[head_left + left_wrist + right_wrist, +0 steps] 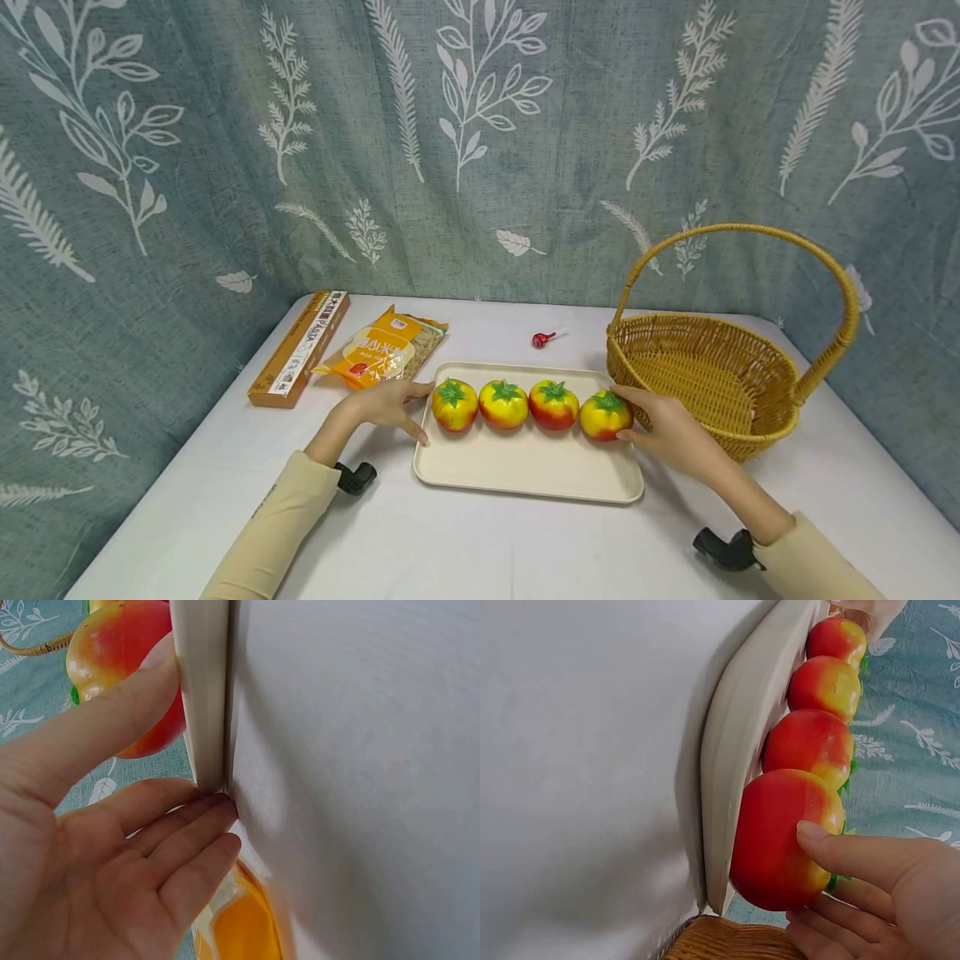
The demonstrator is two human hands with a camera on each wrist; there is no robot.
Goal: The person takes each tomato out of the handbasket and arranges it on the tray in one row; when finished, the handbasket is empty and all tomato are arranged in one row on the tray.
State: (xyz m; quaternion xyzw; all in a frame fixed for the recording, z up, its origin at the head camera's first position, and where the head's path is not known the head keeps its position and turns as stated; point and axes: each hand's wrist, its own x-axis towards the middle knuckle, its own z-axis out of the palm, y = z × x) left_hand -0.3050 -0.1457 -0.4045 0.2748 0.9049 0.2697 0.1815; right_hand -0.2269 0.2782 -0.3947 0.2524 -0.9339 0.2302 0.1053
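Observation:
Several toy tomatoes, red and yellow with green leafy tops, stand in a row along the far side of a cream tray (525,475). My right hand (671,429) holds the rightmost tomato (603,417) between thumb and fingers. In the right wrist view the thumb lies on the front of that tomato (776,840), with the fingers behind it. At the tray's left end is my left hand (382,406), beside the leftmost tomato (453,408). The left wrist view shows its thumb (154,671) against the tray rim (202,697) and its extended fingertips touching the rim's corner.
A wicker basket (697,379) with a tall handle stands close to the tray's right end. To the left lie an orange pasta bag (390,346) and a long pasta box (300,350). A red lollipop (540,340) lies behind the tray. A patterned curtain hangs behind the table.

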